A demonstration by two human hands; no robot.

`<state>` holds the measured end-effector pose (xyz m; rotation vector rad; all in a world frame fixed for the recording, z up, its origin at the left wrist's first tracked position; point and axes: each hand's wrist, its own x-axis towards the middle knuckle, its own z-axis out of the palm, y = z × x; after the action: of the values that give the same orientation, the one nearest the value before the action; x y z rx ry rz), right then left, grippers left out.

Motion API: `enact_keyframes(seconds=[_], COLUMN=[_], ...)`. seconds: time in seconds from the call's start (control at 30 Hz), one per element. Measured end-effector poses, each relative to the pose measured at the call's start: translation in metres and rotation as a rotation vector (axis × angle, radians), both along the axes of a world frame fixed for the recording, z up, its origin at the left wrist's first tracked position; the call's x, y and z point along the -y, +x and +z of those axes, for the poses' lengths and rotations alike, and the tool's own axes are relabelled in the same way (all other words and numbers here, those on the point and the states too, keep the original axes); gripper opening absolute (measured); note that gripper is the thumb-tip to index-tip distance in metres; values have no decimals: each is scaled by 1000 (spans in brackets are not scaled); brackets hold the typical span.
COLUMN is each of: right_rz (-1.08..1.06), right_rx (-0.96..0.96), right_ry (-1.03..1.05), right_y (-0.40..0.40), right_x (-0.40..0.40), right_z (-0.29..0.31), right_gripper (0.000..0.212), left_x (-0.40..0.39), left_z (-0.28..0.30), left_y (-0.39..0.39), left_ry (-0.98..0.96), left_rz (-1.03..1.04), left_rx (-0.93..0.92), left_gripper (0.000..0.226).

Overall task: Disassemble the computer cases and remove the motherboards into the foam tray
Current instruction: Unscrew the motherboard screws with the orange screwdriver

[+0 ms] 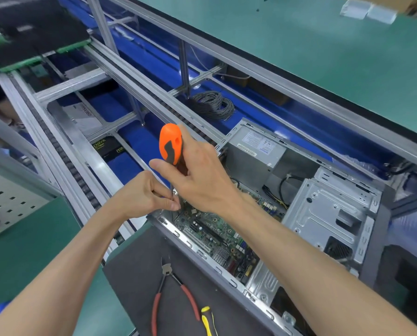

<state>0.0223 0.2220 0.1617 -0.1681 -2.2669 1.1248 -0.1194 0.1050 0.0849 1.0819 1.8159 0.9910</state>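
An open grey computer case [328, 214] lies on its side on a dark mat. Its green motherboard [217, 236] sits inside, and the power supply [253, 154] fills the far corner. My right hand [202, 173] grips an orange and black screwdriver [170, 144], its shaft pointing down at the board's left corner. My left hand [144, 197] pinches the shaft near its tip, just above the case rim. At the far upper left, dark foam trays [35, 30] rest on the conveyor frame.
Red-handled pliers [176, 292] and a yellow-handled tool [207, 321] lie on the dark mat [134, 282] in front of the case. An aluminium conveyor frame [101, 132] runs on the left. A coil of grey cable [214, 105] sits behind the case.
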Motion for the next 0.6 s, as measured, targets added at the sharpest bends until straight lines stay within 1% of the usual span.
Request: enact_keyframes(seconds=[0.37, 0.5, 0.6], right_rz=[35, 39, 32], right_rx=[13, 18, 34], right_ry=[41, 17, 52], right_y=[-4, -4, -3], right_x=[5, 6, 4], right_z=[4, 4, 8], right_gripper=[31, 31, 31], left_x=[6, 6, 7], left_z=[-1, 1, 5], left_y=[2, 4, 8], left_ry=[19, 15, 3], left_rz=[20, 19, 14], left_rx=[-6, -28, -42], left_gripper=[39, 26, 26])
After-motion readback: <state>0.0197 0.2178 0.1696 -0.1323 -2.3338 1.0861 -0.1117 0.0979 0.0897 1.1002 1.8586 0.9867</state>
